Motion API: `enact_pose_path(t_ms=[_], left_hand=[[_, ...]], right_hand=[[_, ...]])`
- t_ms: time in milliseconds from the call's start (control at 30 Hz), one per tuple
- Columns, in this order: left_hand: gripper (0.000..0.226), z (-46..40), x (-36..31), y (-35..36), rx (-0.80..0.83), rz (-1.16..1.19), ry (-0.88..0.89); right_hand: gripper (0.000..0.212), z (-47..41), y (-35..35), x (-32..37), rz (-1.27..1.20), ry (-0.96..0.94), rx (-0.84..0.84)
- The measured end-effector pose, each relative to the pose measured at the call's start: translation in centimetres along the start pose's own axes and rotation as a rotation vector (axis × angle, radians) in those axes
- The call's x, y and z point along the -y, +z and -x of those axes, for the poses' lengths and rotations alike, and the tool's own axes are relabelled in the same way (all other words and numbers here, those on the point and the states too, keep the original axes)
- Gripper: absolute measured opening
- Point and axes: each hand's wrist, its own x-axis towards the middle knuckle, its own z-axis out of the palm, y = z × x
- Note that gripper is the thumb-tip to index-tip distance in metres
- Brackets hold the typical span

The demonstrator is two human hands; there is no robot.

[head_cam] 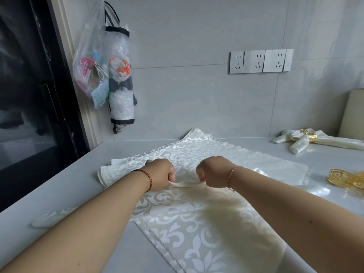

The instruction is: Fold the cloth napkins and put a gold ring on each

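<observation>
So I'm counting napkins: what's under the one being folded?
More patterned napkins, stacked, scalloped edges showing; how many is hidden. Both hands pinch the top napkin.

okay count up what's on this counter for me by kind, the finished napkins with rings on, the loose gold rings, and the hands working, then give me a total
Finished cream cloth napkins wearing gold rings: 2
Loose gold metal napkin rings at the counter's right edge: 2 visible, the second cut off by the frame
Hands pinching the napkin fold, left hand and right hand: 2
Total: 6
</observation>
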Motion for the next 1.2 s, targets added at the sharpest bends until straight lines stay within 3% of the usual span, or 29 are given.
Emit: enact_pose_path(t_ms=[133,233,300,400,467,533,667,867,1000,1167,1200], left_hand=[[0.015,0.4,-0.4,-0.3,0.052,0.057,-0.049],[0.029,0.4,-0.4,-0.3,0.018,0.076,-0.050],[0.020,0.3,-0.4,0.0,0.013,0.054,-0.034],[0.008,0.3,-0.1,0.5,0.023,0.061,-0.040],[0.028,0.3,0.1,0.5,0.055,0.104,-0.071],[0.038,0.3,0.1,0.5,0.074,0.126,-0.072],[0.027,0.7,-0.3,0.4,0.027,0.110,-0.013],[0.006,1.6,-1.0,0.7,-0.100,0.050,0.060],[0.026,1.8,-0.8,1.0,-0.088,-0.014,0.088],[0.014,2.1,-0.9,0.6,0.013,0.010,0.076],[0.020,2.2,-0.9,0.4,0.026,0.040,0.069]], right_hand=[[0.018,0.1,0.1,-0.3,-0.085,0.066,0.036],[0.019,0.0,0.1,-0.5,-0.120,0.076,0.039],[0.015,-0.1,0.3,-0.8,-0.167,0.078,0.034],[0.025,-0.3,0.8,-1.2,-0.225,0.107,0.055],[0.035,-0.3,0.8,-1.2,-0.231,0.104,0.074],[0.031,-0.2,0.8,-1.2,-0.219,0.087,0.069],[0.011,0.1,1.0,-1.0,-0.193,0.080,0.007],[0.023,0.7,1.1,-0.4,-0.071,0.032,-0.053],[0.025,1.1,0.9,-0.3,-0.039,-0.009,-0.017],[0.014,1.8,0.5,-0.6,-0.103,-0.007,0.059],[0.009,1.8,0.4,-0.8,-0.134,0.002,0.059]])
